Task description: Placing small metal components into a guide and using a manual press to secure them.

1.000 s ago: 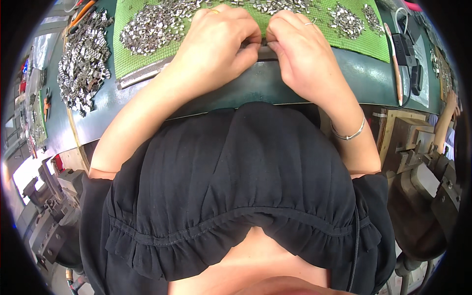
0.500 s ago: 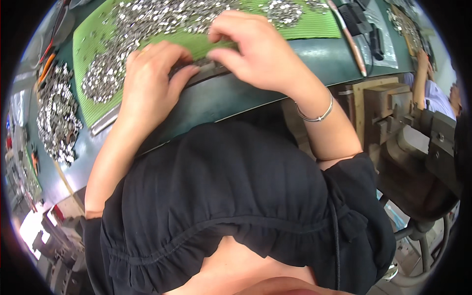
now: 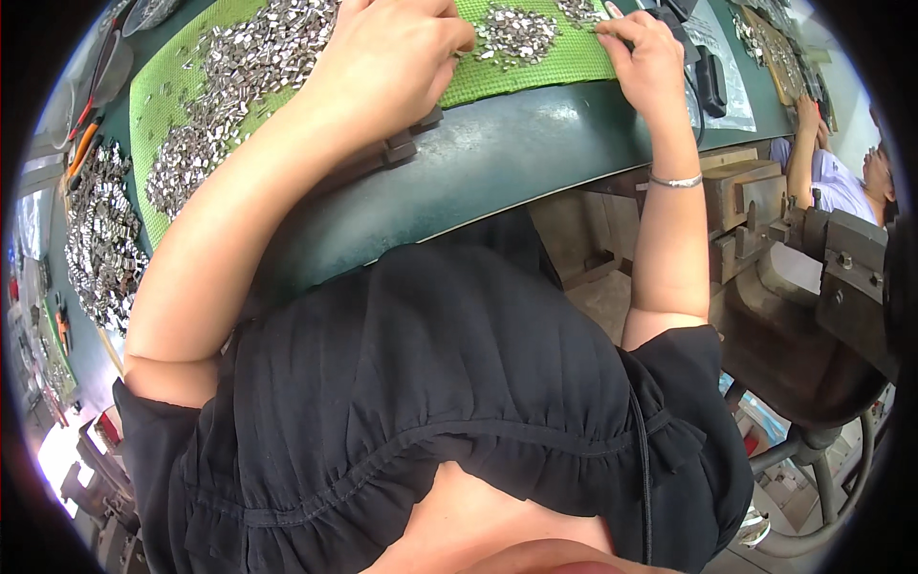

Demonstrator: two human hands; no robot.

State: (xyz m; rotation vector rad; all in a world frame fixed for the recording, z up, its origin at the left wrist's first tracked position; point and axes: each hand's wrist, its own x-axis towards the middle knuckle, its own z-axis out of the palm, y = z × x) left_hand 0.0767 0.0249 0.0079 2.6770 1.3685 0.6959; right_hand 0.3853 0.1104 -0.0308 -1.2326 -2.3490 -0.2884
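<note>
My left hand is over the green ribbed mat, its fingers curled down beside small shiny metal pieces; whatever they may hold is hidden. Under its wrist, a dark metal bar lies along the mat's front edge. At the mat's far right, my right hand has thumb and forefinger bent close together next to a small cluster of metal pieces. I cannot make out what is between them. A pale stick shows its tip just beyond these fingers, with the rest covered by the hand.
A large heap of metal pieces covers the mat's left part; a smaller pile lies between my hands. Linked metal strips are heaped at left beside orange-handled pliers. A black device and bench machine stand right, near another person.
Both hands have left the metal bar. The left reached forward and right across the mat; the right moved right to the mat's far corner. The whole view shifted slightly.
</note>
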